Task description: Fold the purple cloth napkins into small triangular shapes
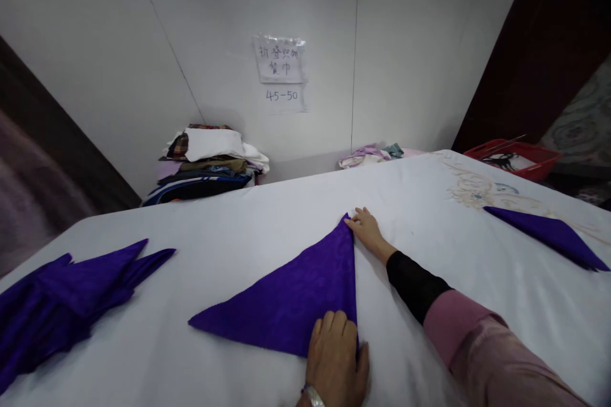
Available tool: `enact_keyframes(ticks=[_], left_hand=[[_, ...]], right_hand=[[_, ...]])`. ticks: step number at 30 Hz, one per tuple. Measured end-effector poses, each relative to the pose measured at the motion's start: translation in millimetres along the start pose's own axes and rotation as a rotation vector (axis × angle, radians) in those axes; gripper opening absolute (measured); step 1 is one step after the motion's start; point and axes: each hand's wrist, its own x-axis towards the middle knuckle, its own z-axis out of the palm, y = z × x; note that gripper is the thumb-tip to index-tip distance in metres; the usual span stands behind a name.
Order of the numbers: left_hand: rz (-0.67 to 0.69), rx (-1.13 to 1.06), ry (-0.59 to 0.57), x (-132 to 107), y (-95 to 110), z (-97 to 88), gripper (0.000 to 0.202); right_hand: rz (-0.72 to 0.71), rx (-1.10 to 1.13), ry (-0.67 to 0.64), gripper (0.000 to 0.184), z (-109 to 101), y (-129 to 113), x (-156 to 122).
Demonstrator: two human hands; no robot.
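Note:
A purple cloth napkin [300, 286] lies folded into a triangle in the middle of a white-covered table [229, 235]. My left hand [337, 359] rests flat on the napkin's near corner, fingers stretched out. At the far tip of the triangle my right hand [365, 229] pinches the napkin's point with its fingertips; the arm wears a black and pink sleeve.
A heap of purple napkins [71, 292] lies at the table's left edge. Another folded purple napkin [548, 235] sits at the right. Behind the table are a stack of folded fabrics [205, 162], a small cloth pile [367, 156], a red basket [515, 159] and a paper sign [280, 60] on the wall.

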Motion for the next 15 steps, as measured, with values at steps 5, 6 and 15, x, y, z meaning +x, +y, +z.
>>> enact_keyframes(ticks=[5, 6, 15], left_hand=[[0.007, 0.013, -0.016, -2, -3, 2.3, 0.007], [0.016, 0.004, -0.025, -3, -3, 0.6, 0.008], [-0.004, -0.046, -0.047, -4, 1, -5.4, 0.011]], right_hand=[[-0.002, -0.009, -0.027, 0.020, 2, 3, 2], [-0.002, -0.011, -0.028, 0.020, 2, 4, 2], [-0.013, -0.072, -0.037, 0.016, 0, 2, -1]])
